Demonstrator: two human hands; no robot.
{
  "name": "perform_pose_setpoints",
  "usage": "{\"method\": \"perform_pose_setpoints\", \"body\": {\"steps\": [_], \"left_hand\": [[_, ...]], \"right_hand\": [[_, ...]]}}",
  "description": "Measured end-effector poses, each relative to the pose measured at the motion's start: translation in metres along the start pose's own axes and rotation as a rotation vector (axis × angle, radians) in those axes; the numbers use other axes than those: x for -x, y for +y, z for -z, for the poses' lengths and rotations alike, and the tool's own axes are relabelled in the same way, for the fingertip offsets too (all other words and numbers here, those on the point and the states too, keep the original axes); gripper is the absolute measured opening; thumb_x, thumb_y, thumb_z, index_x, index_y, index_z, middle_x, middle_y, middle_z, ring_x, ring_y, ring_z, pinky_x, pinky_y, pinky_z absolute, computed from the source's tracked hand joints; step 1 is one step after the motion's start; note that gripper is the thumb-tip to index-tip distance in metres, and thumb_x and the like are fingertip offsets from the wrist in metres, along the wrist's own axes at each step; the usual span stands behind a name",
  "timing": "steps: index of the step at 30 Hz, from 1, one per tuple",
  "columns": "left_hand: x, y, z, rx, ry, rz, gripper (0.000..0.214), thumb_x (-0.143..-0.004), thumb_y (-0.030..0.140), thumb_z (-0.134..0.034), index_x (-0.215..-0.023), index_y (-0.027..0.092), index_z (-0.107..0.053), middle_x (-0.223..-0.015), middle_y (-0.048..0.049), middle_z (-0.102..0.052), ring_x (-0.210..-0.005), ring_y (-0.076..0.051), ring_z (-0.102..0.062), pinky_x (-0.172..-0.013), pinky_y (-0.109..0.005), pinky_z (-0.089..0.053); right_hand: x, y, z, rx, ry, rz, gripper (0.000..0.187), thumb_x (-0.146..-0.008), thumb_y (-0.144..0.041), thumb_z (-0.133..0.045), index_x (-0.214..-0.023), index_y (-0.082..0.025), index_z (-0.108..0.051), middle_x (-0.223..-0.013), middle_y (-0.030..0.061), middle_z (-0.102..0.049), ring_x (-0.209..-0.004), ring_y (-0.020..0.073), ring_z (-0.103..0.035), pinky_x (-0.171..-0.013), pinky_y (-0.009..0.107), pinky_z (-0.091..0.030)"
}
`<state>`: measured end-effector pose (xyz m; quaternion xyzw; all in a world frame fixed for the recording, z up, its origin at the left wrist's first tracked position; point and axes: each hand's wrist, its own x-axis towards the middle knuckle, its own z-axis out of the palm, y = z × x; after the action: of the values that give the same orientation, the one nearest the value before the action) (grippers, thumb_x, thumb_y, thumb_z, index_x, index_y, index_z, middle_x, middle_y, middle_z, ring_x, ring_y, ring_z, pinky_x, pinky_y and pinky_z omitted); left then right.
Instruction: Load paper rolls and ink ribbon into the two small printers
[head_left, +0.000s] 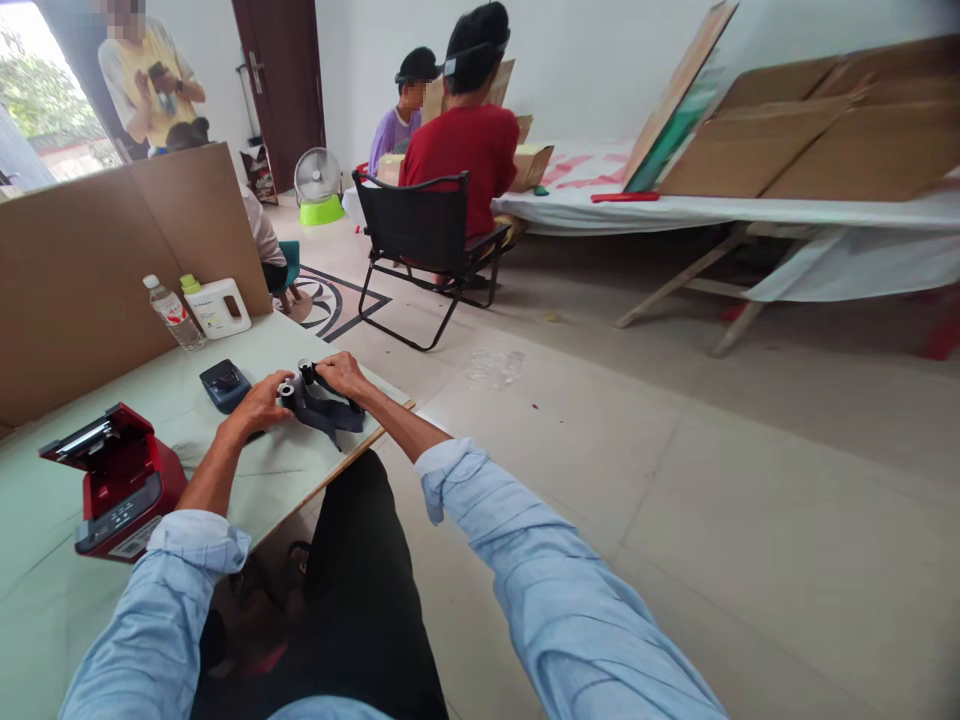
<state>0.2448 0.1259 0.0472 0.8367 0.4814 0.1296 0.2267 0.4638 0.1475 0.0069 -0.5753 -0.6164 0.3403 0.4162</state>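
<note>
My left hand (pixel 260 403) and my right hand (pixel 343 375) both grip a dark blue device part (pixel 324 408) with small grey rollers, held just above the pale green table (pixel 150 420) near its right edge. The left fingers pinch the roller end; the right fingers curl over the top. A dark blue cover piece (pixel 224 385) lies on the table just left of my left hand. A red label printer (pixel 120 480) with its lid open stands at the near left.
A water bottle (pixel 174 313) and a white jug (pixel 217 306) stand at the table's back by a cardboard screen (pixel 97 260). Two people sit at a long white table (pixel 675 210); one on a black folding chair (pixel 420 250). A fan (pixel 317 185) stands by the door.
</note>
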Motion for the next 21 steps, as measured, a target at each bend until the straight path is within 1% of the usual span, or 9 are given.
{"method": "perform_pose_setpoints", "body": {"steps": [3, 5, 7, 10, 15, 19, 21], "left_hand": [[0.002, 0.002, -0.016, -0.100, 0.144, 0.026, 0.061, -0.075, 0.018, -0.069, -0.135, 0.024, -0.060, -0.125, -0.0088, -0.072, -0.105, -0.028, -0.070, -0.102, -0.045, -0.053], [0.005, 0.003, -0.024, -0.140, 0.219, 0.037, 0.055, -0.078, 0.016, -0.067, -0.131, 0.025, -0.061, -0.119, -0.0079, -0.073, -0.104, -0.027, -0.069, -0.101, -0.043, -0.053], [0.011, 0.003, -0.029, -0.155, 0.268, 0.036, 0.053, -0.078, 0.014, -0.065, -0.130, 0.025, -0.061, -0.118, -0.0078, -0.073, -0.105, -0.027, -0.068, -0.101, -0.042, -0.053], [0.025, 0.000, -0.033, -0.155, 0.300, 0.026, 0.052, -0.079, 0.014, -0.064, -0.130, 0.023, -0.061, -0.120, -0.0089, -0.072, -0.108, -0.026, -0.068, -0.103, -0.040, -0.052], [0.047, 0.000, -0.037, -0.141, 0.332, 0.040, 0.051, -0.080, 0.015, -0.063, -0.130, 0.023, -0.063, -0.121, -0.0090, -0.072, -0.110, -0.026, -0.068, -0.102, -0.039, -0.053], [0.050, 0.005, -0.036, -0.119, 0.329, 0.069, 0.051, -0.080, 0.014, -0.063, -0.131, 0.021, -0.063, -0.121, -0.0094, -0.073, -0.108, -0.026, -0.070, -0.101, -0.037, -0.054], [0.050, 0.007, -0.035, -0.118, 0.315, 0.088, 0.054, -0.080, 0.012, -0.063, -0.133, 0.022, -0.062, -0.120, -0.0085, -0.075, -0.107, -0.025, -0.071, -0.100, -0.036, -0.054]], "right_hand": [[-0.001, 0.002, -0.007, -0.019, -0.030, 0.023, 0.024, -0.078, -0.031, -0.052, -0.062, -0.017, -0.065, -0.058, -0.0022, -0.047, -0.067, 0.0148, -0.050, -0.059, 0.025, -0.031], [-0.001, 0.003, -0.011, -0.036, -0.056, 0.040, 0.025, -0.077, -0.033, -0.052, -0.064, -0.017, -0.066, -0.058, -0.0029, -0.046, -0.066, 0.0141, -0.048, -0.058, 0.025, -0.031], [0.000, 0.004, -0.014, -0.055, -0.087, 0.059, 0.027, -0.077, -0.035, -0.051, -0.064, -0.017, -0.066, -0.057, -0.0036, -0.044, -0.064, 0.0135, -0.046, -0.058, 0.025, -0.030], [0.003, 0.003, -0.019, -0.093, -0.146, 0.094, 0.029, -0.077, -0.037, -0.050, -0.067, -0.017, -0.069, -0.057, -0.0040, -0.046, -0.063, 0.0129, -0.045, -0.057, 0.024, -0.031], [0.007, -0.004, -0.027, -0.129, -0.246, 0.152, 0.032, -0.076, -0.037, -0.052, -0.077, -0.015, -0.075, -0.062, -0.0041, -0.053, -0.063, 0.0116, -0.044, -0.058, 0.023, -0.032], [0.004, -0.007, -0.027, -0.097, -0.260, 0.164, 0.028, -0.076, -0.033, -0.052, -0.073, -0.014, -0.073, -0.061, -0.0038, -0.052, -0.065, 0.0117, -0.044, -0.059, 0.024, -0.030], [0.001, -0.007, -0.026, -0.084, -0.269, 0.162, 0.025, -0.075, -0.031, -0.054, -0.074, -0.014, -0.072, -0.062, -0.0043, -0.053, -0.065, 0.0115, -0.045, -0.060, 0.024, -0.030]]}}
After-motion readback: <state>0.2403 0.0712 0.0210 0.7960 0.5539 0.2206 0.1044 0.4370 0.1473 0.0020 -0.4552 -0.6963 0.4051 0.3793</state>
